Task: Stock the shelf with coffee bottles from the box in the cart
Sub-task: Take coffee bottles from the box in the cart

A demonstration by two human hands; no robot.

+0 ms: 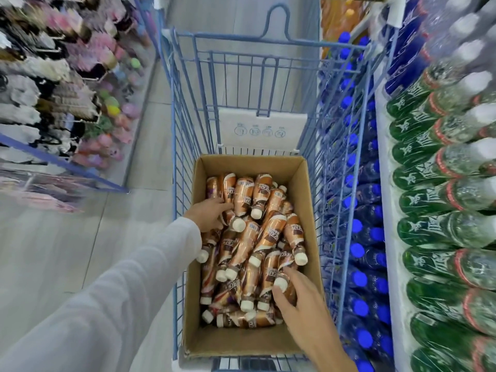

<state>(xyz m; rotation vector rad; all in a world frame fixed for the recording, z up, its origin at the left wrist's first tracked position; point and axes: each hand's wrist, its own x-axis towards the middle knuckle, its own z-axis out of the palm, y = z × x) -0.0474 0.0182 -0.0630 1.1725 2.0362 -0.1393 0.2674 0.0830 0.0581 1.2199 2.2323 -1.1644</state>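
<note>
An open cardboard box [308, 183] sits in a blue wire cart [185, 124]. Several brown coffee bottles with white caps [268, 232] lie jumbled inside it. My left hand [208, 214], in a white sleeve, reaches into the box's left side and its fingers curl round a bottle [230, 210] there. My right hand [298, 299] is low at the right of the box, with thumb and fingers wrapped round another bottle [283, 280] near its white cap.
Shelves on the right hold blue-capped bottles [357, 251] and green bottles [440, 237], close against the cart. On the left, a rack of hanging goods [53, 89] stands across a grey tiled aisle [80, 251].
</note>
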